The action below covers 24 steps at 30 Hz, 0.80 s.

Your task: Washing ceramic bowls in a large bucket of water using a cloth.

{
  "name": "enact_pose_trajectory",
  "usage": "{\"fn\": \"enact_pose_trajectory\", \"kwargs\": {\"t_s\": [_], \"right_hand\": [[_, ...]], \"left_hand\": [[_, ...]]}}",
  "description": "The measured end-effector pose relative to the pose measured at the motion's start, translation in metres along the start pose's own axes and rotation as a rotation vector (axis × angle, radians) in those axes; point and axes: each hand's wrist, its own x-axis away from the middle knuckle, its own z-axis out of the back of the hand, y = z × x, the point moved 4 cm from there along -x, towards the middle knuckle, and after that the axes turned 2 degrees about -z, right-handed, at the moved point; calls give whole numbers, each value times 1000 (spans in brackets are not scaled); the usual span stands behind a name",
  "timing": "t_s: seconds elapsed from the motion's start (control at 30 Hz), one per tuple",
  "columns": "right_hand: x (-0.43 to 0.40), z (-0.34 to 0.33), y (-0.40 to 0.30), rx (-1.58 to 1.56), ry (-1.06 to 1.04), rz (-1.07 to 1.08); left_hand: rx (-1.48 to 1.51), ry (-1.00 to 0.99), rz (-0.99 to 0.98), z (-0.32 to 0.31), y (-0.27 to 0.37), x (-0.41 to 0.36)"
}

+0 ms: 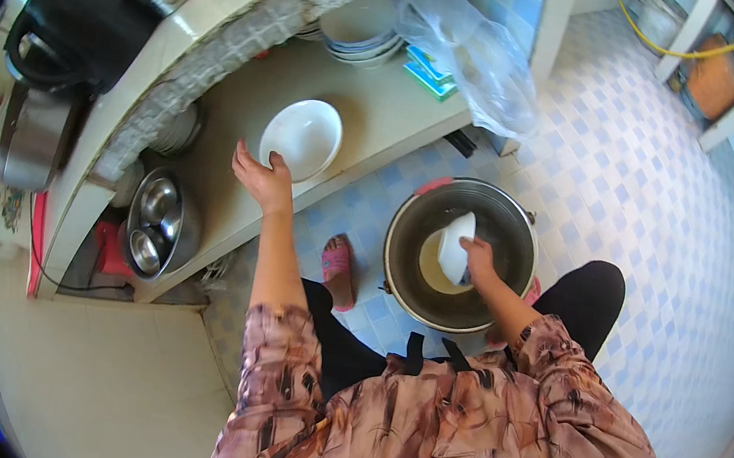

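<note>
My right hand [479, 261] grips a small white bowl [456, 248], tilted on its side inside a large round metal pot [396, 233] on the floor. Pale yellowish liquid [432, 262] lies at the pot's bottom. To the left, a larger white bowl [302, 137] rests on the low shelf. My left hand [266, 177] is at that bowl's near left edge, fingers and thumb spread; whether it touches the rim is unclear.
On the shelf [238, 101] stand stacked bowls [362, 30], a clear plastic bag [480, 56], green-blue packets [429, 74] and a metal basin [176, 252] holding several metal bowls. Above is a counter with a black pot [89, 19]. An orange gas cylinder [713, 80] stands far right on the tiled floor.
</note>
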Motion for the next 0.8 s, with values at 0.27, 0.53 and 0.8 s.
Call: {"fn": "enact_pose_trajectory", "kwargs": {"t_s": [0.27,0.53,0.8], "right_hand": [[52,-52,-49,551,-45,604],[28,-62,-23,497,-574,537],[-71,-7,25,460,-20,156]], "left_hand": [[477,-1413,795,-27,79,210],[189,-1410,945,-63,18,263],[85,-1518,740,-73,21,274]]}}
